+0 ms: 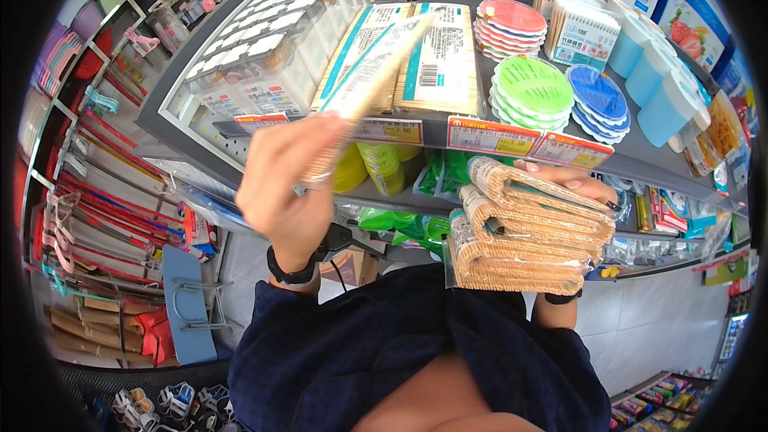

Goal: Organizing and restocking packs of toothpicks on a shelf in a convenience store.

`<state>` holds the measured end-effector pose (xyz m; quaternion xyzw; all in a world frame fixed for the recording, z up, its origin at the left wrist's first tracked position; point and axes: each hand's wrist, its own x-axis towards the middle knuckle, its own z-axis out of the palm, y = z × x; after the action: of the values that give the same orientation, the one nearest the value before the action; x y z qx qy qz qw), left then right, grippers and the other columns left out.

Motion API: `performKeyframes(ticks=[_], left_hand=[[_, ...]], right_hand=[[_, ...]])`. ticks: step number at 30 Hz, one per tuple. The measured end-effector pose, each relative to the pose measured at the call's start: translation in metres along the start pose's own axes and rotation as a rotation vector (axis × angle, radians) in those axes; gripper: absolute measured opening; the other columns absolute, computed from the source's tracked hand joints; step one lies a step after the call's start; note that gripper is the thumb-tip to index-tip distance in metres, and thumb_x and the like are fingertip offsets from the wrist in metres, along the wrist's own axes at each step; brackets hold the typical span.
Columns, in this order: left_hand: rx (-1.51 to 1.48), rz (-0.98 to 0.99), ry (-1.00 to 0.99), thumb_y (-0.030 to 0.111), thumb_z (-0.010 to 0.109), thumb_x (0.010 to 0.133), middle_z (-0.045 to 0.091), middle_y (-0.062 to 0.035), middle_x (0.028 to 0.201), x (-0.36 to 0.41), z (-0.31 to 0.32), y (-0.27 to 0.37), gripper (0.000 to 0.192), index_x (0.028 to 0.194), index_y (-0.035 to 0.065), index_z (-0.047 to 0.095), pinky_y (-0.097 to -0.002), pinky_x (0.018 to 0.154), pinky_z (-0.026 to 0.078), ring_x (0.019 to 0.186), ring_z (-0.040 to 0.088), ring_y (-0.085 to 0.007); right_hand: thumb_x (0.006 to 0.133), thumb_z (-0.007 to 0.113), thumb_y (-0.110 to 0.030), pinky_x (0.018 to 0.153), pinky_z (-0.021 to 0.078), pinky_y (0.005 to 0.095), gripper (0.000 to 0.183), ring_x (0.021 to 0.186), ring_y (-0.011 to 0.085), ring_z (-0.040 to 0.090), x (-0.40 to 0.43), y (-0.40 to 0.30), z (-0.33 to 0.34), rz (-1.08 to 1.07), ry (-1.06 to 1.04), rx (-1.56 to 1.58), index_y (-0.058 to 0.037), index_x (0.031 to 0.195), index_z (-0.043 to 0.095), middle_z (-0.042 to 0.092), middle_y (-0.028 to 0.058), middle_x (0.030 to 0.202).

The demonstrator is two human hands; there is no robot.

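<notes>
My left hand (294, 180) is raised before the shelf, gripping the near end of a flat film-wrapped pack of thin wooden sticks (378, 66). That pack is tilted and blurred, its far end above two rows of similar packs (441, 54) lying on the shelf. On the right, my right hand (567, 183) holds a stack of film-wrapped stick packs (528, 246) against my front. Those packs are folded or bent over one another, with their stick ends showing. Only some fingers of this hand are visible; the stack hides the rest.
Clear boxes (264, 54) stand left of the packs. Right of them are green round discs (531, 90), blue discs (599, 93), red discs (511, 18) and cotton swab packs (582, 39). Price labels (492, 135) line the shelf edge. A blue folding board (187, 306) leans at left.
</notes>
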<state>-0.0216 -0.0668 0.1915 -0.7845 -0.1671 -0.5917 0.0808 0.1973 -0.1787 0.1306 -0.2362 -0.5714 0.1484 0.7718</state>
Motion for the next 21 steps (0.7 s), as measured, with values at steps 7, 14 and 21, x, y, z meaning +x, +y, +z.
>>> performKeyframes(ticks=[7, 14, 21], left_hand=[[-0.578, -0.481, 0.541, 0.004, 0.057, 0.082, 0.058, -0.0117, 0.095, -0.025, -0.018, 0.006, 0.026, 0.105, -0.0033, 0.048, -0.0232, 0.076, 0.042, 0.084, 0.055, -0.0128], [-0.784, -0.436, 0.423, 0.007, 0.054, 0.083, 0.055, -0.0089, 0.094, -0.071, -0.042, 0.011, 0.026, 0.106, -0.0007, 0.044, -0.0289, 0.078, 0.044, 0.083, 0.056, -0.016], [-0.701, -0.418, 0.472, 0.006, 0.059, 0.078, 0.054, -0.0106, 0.092, -0.083, -0.059, 0.023, 0.031, 0.104, -0.0016, 0.045, -0.027, 0.078, 0.042, 0.084, 0.054, -0.0157]], right_hand=[[0.081, 0.056, -0.016, 0.083, 0.0447, 0.0471, 0.026, 0.093, 0.0331, 0.056, -0.006, 0.019, -0.006, 0.045, -0.064, 0.078, -0.0024, 0.096, 0.04, 0.054, 0.0243, 0.098], [0.07, 0.065, -0.012, 0.082, 0.0457, 0.041, 0.045, 0.094, 0.0282, 0.055, -0.043, 0.019, -0.008, 0.253, -0.064, 0.092, 0.0002, 0.104, 0.037, 0.053, 0.0207, 0.101], [0.06, 0.073, -0.008, 0.081, 0.0467, 0.035, 0.065, 0.094, 0.0234, 0.055, -0.07, -0.012, -0.038, 0.524, -0.102, 0.011, 0.0028, 0.112, 0.035, 0.053, 0.017, 0.103]])
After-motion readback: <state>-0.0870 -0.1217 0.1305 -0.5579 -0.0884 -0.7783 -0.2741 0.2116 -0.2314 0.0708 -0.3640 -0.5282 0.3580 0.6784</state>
